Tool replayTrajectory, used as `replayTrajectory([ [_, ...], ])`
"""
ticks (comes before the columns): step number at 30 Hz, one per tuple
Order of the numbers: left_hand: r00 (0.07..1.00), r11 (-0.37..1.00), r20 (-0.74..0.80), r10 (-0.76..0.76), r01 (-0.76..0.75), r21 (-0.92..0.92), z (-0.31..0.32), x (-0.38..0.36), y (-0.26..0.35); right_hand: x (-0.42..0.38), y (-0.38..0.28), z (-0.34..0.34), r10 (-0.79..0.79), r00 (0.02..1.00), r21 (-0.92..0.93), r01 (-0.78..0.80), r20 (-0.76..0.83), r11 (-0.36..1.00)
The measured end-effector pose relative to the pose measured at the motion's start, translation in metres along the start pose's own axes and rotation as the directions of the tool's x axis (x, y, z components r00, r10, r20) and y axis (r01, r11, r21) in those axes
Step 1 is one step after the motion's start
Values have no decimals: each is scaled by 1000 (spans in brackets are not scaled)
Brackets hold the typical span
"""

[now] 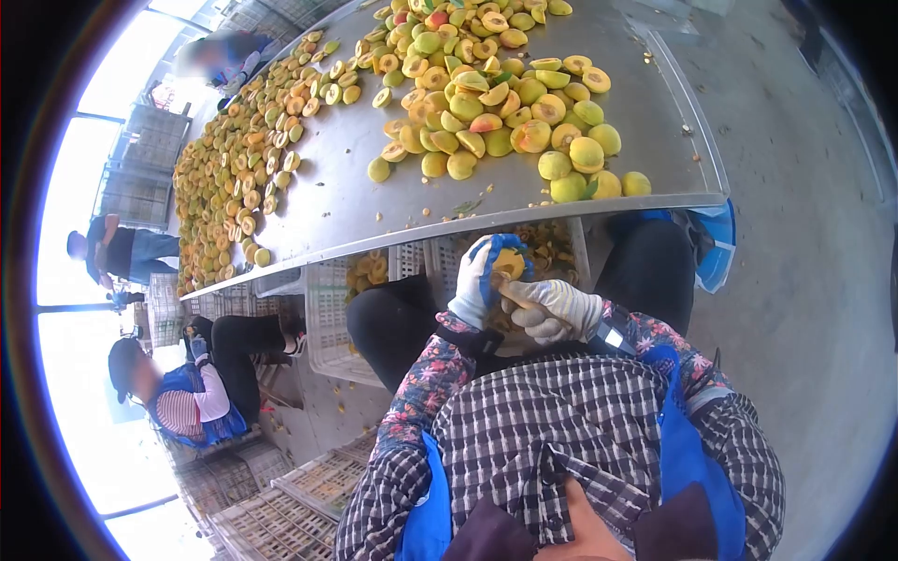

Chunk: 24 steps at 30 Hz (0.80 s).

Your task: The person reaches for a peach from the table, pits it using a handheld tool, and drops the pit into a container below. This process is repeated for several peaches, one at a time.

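Observation:
My left hand [477, 280], in a white glove with blue-coated fingers, is closed around a cut yellow peach [510, 263] in front of my body, just below the table edge. My right hand [554, 311], in a pale knitted glove, grips a small tool with a tan handle [516, 294]. Its tip meets the peach and is hidden there, so I cannot make out its kind. A heap of whole and halved peaches [468, 112] lies on the metal table [346, 187] beyond my hands.
A long band of peach halves [229, 178] covers the table's left side. Under the table stand plastic crates [327, 318] with peach pieces. More crates [281, 519] sit at lower left. A seated person [196, 397] and others are at the left.

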<state>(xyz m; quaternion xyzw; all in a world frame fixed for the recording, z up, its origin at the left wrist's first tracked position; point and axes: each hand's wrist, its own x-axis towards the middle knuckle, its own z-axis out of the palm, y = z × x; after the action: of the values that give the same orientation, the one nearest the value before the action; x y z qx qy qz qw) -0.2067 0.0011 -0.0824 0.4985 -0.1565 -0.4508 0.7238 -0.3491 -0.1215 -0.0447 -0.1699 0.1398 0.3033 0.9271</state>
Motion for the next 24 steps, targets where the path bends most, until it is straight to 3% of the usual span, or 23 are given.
replayTrajectory([
  [1,955,749,118,272,-287,597,-8,3,-7,0,0,3,-20,1000,-1,20,-9,1000],
  [2,954,748,115,278,-290,597,-5,3,-6,-1,-1,6,-17,1000,-6,17,-8,1000],
  [3,992,983,-55,109,-99,157,0,4,-7,-2,-2,10,-53,996,-44,50,-68,998],
  [4,985,936,-119,-121,73,-344,4,4,-6,-3,-4,13,-93,988,-85,82,-125,993],
  [6,987,920,-110,-118,67,-385,-3,7,-6,-10,-9,18,-116,981,-166,89,-158,982],
  [7,987,999,-155,39,-40,-3,-8,6,-6,-12,-10,17,-140,971,-235,93,-194,968],
  [8,971,915,-138,196,-131,381,-13,6,-7,-11,-7,15,-138,972,-236,92,-189,967],
  [9,941,675,30,338,-264,689,-18,6,2,-6,-3,7,-350,907,-389,243,-234,889],
  [10,941,675,27,338,-262,690,-18,4,6,1,2,-5,-550,800,-539,360,-242,761],
  [11,979,901,-104,175,-116,418,-8,0,18,40,10,-55,-907,413,-847,510,86,152],
  [12,985,996,-171,-29,44,84,-1,-4,24,36,7,-50,-907,414,-846,509,82,156],
  [13,990,990,-139,-2,21,138,3,-5,25,28,4,-44,-879,468,-977,211,88,15],
  [14,991,990,-135,-6,25,139,6,-6,25,18,-1,-30,-851,520,-984,-105,72,-147],
  [15,986,996,-168,-11,25,85,10,-7,24,8,-9,-9,-792,606,-977,-204,-76,-62],
  [16,980,999,-201,-15,21,31,11,-8,24,7,-10,-10,-794,604,-977,-203,-75,-62],
  [18,971,992,-230,71,-45,120,6,-12,27,4,-12,-16,-757,606,-904,-426,-245,-48],
  [20,951,986,-263,-161,144,-83,2,-21,44,16,-4,-47,-795,588,-941,-331,-147,-70],
  [21,979,828,-74,188,-118,547,-8,-18,31,19,-2,-48,-757,633,-943,-325,-166,-65],
  [22,979,830,-84,188,-112,547,-13,-22,28,20,1,-49,-714,676,-945,-323,-185,-61],
  [23,973,973,-230,20,34,230,-1,-25,45,15,-6,-31,-694,665,-911,-410,-276,-31],
  [24,935,982,-308,-175,144,-122,2,-26,59,18,-3,-39,-758,644,-938,-316,-102,-143],
])
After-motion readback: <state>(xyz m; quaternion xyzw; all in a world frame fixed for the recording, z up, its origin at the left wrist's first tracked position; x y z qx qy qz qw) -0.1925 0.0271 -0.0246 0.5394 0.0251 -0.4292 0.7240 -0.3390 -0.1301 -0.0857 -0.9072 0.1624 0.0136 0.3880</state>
